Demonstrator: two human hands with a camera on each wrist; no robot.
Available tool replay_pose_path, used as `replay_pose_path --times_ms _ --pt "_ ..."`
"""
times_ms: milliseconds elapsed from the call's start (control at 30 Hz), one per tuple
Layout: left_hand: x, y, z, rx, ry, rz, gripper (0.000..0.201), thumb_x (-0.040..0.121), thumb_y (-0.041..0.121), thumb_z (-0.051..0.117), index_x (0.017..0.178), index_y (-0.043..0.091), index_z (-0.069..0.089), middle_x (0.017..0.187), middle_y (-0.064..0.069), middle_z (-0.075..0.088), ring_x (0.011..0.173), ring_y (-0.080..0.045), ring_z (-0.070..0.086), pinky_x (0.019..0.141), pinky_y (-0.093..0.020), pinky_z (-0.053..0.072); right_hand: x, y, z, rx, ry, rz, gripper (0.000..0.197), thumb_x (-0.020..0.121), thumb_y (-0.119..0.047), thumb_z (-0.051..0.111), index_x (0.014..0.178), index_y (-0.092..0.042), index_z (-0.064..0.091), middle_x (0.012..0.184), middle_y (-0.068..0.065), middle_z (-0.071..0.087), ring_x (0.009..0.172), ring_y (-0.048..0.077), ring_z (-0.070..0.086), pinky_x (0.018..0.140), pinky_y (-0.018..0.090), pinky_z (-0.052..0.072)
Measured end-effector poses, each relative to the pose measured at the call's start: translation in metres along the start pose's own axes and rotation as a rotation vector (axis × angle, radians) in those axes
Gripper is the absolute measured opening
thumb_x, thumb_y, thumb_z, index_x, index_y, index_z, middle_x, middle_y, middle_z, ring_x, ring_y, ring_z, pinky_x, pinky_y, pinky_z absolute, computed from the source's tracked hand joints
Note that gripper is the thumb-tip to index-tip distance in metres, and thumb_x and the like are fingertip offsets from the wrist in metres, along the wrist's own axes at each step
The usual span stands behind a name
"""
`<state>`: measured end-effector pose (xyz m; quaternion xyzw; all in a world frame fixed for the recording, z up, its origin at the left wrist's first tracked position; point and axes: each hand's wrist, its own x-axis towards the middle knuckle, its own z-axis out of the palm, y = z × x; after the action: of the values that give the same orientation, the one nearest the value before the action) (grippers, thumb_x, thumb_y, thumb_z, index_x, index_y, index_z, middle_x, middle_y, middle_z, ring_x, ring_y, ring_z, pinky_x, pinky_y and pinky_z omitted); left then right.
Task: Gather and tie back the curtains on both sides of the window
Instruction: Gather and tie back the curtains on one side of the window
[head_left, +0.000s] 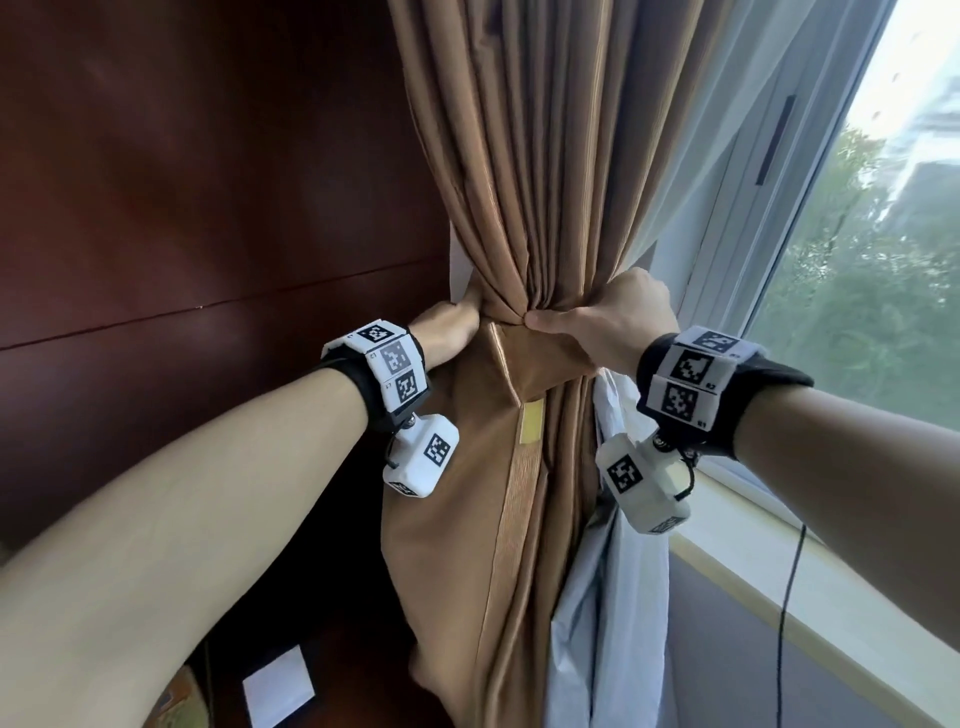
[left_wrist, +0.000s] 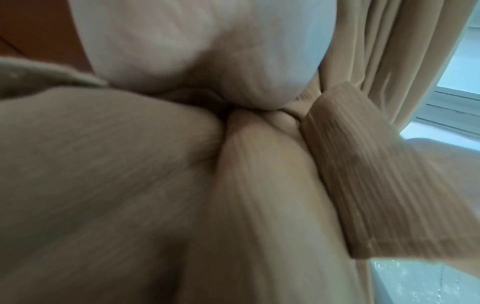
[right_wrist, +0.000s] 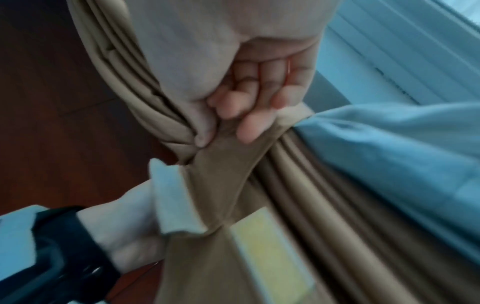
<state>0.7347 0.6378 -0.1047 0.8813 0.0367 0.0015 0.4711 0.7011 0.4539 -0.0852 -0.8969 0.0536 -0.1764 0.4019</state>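
The brown curtain (head_left: 519, 182) is bunched into a narrow bundle at waist height. A matching brown tieback band (head_left: 545, 356) crosses the bundle, and a yellow fastening patch (head_left: 532, 422) shows on the strip below it. My left hand (head_left: 452, 325) grips the bundle from the left, its fingers hidden behind the cloth. My right hand (head_left: 613, 317) grips from the right, thumb pressed on the pinch. In the right wrist view its fingers (right_wrist: 246, 115) curl over the band (right_wrist: 223, 174), with the patch (right_wrist: 272, 253) below. The left wrist view is blurred: palm (left_wrist: 207, 51), band (left_wrist: 363, 174).
A white sheer curtain (head_left: 613, 597) hangs behind the brown one on the window side. Dark wood panelling (head_left: 208, 208) lies to the left, the window (head_left: 883, 286) and its pale sill (head_left: 779, 561) to the right. A black cable (head_left: 789, 597) drops across the sill.
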Motion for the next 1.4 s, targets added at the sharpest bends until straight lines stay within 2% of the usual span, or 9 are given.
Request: replay_pose_path --times_ms 133,267,467,633,733,833,1000,1133,1400 --pt "-0.002 0.004 0.0 0.076 -0.004 0.006 0.084 0.104 0.067 0.021 0.146 0.002 0.054 0.152 -0.019 0.051 0.142 -0.032 0.046 0.106 -0.028 0.034 -0.015 -0.013 0.012 -0.136 -0.009 -0.074 0.04 0.082 -0.044 0.071 0.088 -0.004 0.07 0.092 0.017 0.069 0.083 0.036 0.071 0.077 0.044 0.065" --pt "-0.001 0.002 -0.004 0.094 0.002 0.02 0.094 0.096 0.078 0.024 0.139 0.005 0.062 0.142 -0.018 0.061 0.132 -0.034 0.056 0.109 -0.034 0.043 -0.036 -0.023 0.02 -0.129 -0.142 -0.207 0.032 0.08 -0.035 0.058 0.07 -0.007 0.071 0.072 0.012 0.073 0.074 0.029 0.073 0.073 0.037 0.064" --pt "-0.008 0.0 -0.013 -0.003 -0.053 -0.036 0.089 0.081 0.085 0.048 0.122 0.01 0.071 0.116 -0.008 0.072 0.109 -0.026 0.069 0.097 -0.036 0.056 -0.036 -0.026 0.024 -0.29 -0.261 -0.6 0.028 0.079 -0.008 0.068 0.104 -0.013 0.079 0.091 -0.008 0.081 0.093 0.008 0.074 0.09 0.027 0.053" --pt "-0.011 -0.009 -0.024 -0.255 -0.126 -0.107 0.024 0.102 0.019 0.052 0.092 0.004 0.069 0.087 -0.014 0.069 0.076 -0.028 0.065 0.069 -0.033 0.053 -0.036 -0.016 0.02 -0.3 -0.297 -0.584 0.061 0.071 -0.015 0.078 0.13 -0.028 0.069 0.1 -0.023 0.076 0.097 0.005 0.069 0.084 0.029 0.058" --pt "-0.015 -0.014 -0.026 -0.16 -0.201 -0.092 0.033 0.087 -0.008 0.047 0.111 -0.003 0.07 0.095 -0.022 0.063 0.078 -0.033 0.06 0.06 -0.03 0.05 -0.035 -0.016 0.022 -0.364 -0.291 -0.608 0.073 0.073 -0.017 0.077 0.142 -0.031 0.058 0.102 -0.024 0.072 0.1 0.01 0.065 0.076 0.029 0.053" --pt "-0.022 -0.014 -0.026 -0.012 -0.22 -0.009 0.047 0.085 -0.019 0.045 0.099 0.02 0.069 0.094 -0.024 0.061 0.076 -0.035 0.057 0.059 -0.032 0.045 -0.034 -0.014 0.024 -0.435 -0.263 -0.65 0.081 0.07 -0.02 0.081 0.144 -0.031 0.051 0.11 -0.019 0.067 0.1 0.019 0.065 0.075 0.032 0.053" --pt "-0.025 -0.023 -0.03 -0.023 -0.065 0.084 0.04 0.088 -0.015 0.058 0.099 0.023 0.06 0.106 -0.023 0.068 0.087 -0.037 0.07 0.076 -0.047 0.063 -0.03 -0.017 0.017 -0.751 -0.205 -0.715 0.077 0.077 -0.042 0.083 0.142 -0.028 0.043 0.13 -0.007 0.047 0.077 0.024 0.052 0.064 0.034 0.039" --pt "-0.026 -0.029 -0.033 -0.034 0.117 0.098 0.034 0.071 0.002 0.079 0.087 0.025 0.061 0.098 -0.017 0.074 0.087 -0.039 0.075 0.077 -0.054 0.064 -0.032 -0.02 0.012 -0.887 -0.199 -0.751 0.07 0.089 -0.051 0.072 0.146 -0.023 0.044 0.139 -0.003 0.043 0.085 0.027 0.058 0.066 0.035 0.039" --pt "-0.032 -0.029 -0.037 0.054 0.339 0.157 0.023 0.082 0.022 0.084 0.076 0.029 0.063 0.076 0.007 0.073 0.085 -0.016 0.072 0.077 -0.026 0.054 -0.027 -0.024 0.014 -0.843 -0.214 -0.791 0.05 0.094 -0.049 0.068 0.137 -0.024 0.061 0.139 -0.007 0.048 0.099 0.03 0.067 0.07 0.035 0.04"
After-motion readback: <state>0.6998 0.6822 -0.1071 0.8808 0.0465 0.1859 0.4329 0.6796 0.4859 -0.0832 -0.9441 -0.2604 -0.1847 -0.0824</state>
